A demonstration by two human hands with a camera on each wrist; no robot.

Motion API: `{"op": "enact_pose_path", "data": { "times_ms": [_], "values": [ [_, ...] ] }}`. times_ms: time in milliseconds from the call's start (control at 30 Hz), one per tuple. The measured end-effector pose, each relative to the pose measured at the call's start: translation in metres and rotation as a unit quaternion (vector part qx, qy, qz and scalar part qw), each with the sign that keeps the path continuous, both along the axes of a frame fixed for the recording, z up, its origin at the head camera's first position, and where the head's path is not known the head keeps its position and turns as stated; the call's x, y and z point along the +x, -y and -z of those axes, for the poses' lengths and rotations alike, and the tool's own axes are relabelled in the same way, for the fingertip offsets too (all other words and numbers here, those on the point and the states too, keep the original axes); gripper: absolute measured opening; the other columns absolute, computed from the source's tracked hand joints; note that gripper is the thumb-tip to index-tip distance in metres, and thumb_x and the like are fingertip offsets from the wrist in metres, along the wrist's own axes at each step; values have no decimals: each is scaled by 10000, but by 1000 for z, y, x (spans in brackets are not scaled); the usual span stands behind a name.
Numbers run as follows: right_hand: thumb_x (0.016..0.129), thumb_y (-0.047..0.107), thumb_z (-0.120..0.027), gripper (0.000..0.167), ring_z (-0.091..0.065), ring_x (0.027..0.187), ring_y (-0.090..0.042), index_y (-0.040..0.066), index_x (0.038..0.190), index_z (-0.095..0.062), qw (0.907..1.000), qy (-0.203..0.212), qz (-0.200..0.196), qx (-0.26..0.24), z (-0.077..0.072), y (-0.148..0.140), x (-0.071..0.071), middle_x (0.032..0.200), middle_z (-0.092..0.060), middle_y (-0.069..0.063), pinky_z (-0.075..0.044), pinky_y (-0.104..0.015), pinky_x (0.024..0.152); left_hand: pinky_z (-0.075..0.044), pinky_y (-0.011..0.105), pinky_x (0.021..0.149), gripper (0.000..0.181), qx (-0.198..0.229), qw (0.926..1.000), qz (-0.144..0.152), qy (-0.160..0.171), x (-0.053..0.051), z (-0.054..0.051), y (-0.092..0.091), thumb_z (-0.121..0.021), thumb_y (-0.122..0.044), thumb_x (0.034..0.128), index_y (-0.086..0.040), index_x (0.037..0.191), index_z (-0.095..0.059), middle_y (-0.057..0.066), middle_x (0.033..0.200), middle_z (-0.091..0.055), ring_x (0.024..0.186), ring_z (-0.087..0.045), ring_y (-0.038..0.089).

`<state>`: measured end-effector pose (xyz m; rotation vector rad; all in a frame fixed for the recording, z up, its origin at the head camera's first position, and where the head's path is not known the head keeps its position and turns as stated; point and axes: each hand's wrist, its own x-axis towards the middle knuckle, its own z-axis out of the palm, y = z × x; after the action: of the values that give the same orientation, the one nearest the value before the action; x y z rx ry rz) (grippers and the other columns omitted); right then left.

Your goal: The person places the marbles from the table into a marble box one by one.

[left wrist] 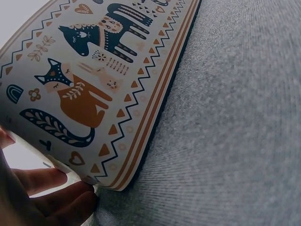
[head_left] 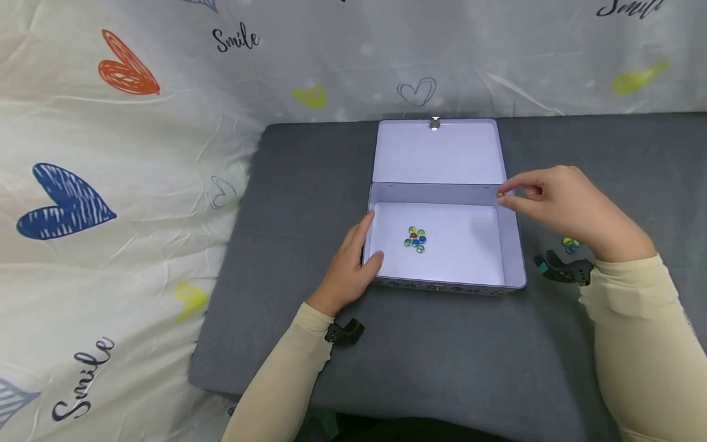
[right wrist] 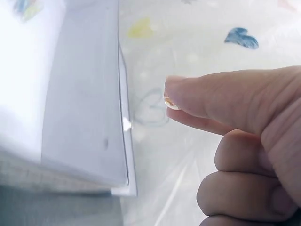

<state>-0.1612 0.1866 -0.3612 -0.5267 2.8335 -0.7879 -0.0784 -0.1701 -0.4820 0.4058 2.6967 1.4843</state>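
From where I stand, the person's right hand has thumb and forefinger pressed together on one small glass marble, clear with an orange streak, while the other fingers fold in toward the palm. The pinched marble is at the far right corner of the pale lilac box, though how high above the rim I cannot tell. The left hand rests at the box's left end, toward the near corner, its thumb spread well away from the fingers, which touch the outside of the wall. The box sits on a dark grey table, with its lid laid open on the far side and a metal clasp at the middle of the lid's far edge. Inside, left of the middle, a cluster of marbles lies on the white floor, green and blue with a brownish one among them. A few more marbles, a loose group in green and blue, lie on the table to the right of the box, partly behind the right wrist. The box's patterned outer side shows an orange fox-like animal and a dark horse-like one above a zigzag border. Left and far, a pale cloth printed with hearts and the word "Smile" hangs round the table.
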Motion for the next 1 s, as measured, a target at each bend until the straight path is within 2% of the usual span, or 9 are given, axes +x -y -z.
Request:
{"op": "enact_pose_path", "data": {
  "times_ms": [200,500,867,1000],
  "values": [
    [981,229,-750,243,-288,515,-108,78,1164,-802,9996,-31,-296,7,-2,24,-8,598,-399,4,-299,-313,520,-345,552,1199,768,-13,10000,-42,-38,-1,-1,0,-512,-283,991,-194,1696,-220,121,1673,-325,1520,-357,245],
    [982,213,-737,202,-290,541,-117,111,1140,-810,9975,139,-694,-61,-1,56,-17,616,-374,6,-298,-304,529,-355,561,1190,760,30,9999,4,-103,-1,-4,0,-505,-286,991,-161,1690,-234,141,1658,-342,1516,-366,265],
    [978,185,-744,186,-295,527,-126,78,1113,-815,9932,456,-1021,-333,14,93,-23,571,-338,31,-308,-305,540,-352,556,1195,769,-39,9999,65,-137,0,-4,-1,-525,-272,996,-148,1692,-223,161,1659,-346,1520,-366,287],
    [971,158,-748,181,-312,511,-136,57,1104,-817,9921,451,-1116,-347,21,103,-27,553,-349,26,-321,-304,529,-352,559,1194,769,-34,9998,46,-165,0,-4,-1,-533,-267,995,-131,1689,-231,166,1657,-350,1519,-369,294]
  ]
}}
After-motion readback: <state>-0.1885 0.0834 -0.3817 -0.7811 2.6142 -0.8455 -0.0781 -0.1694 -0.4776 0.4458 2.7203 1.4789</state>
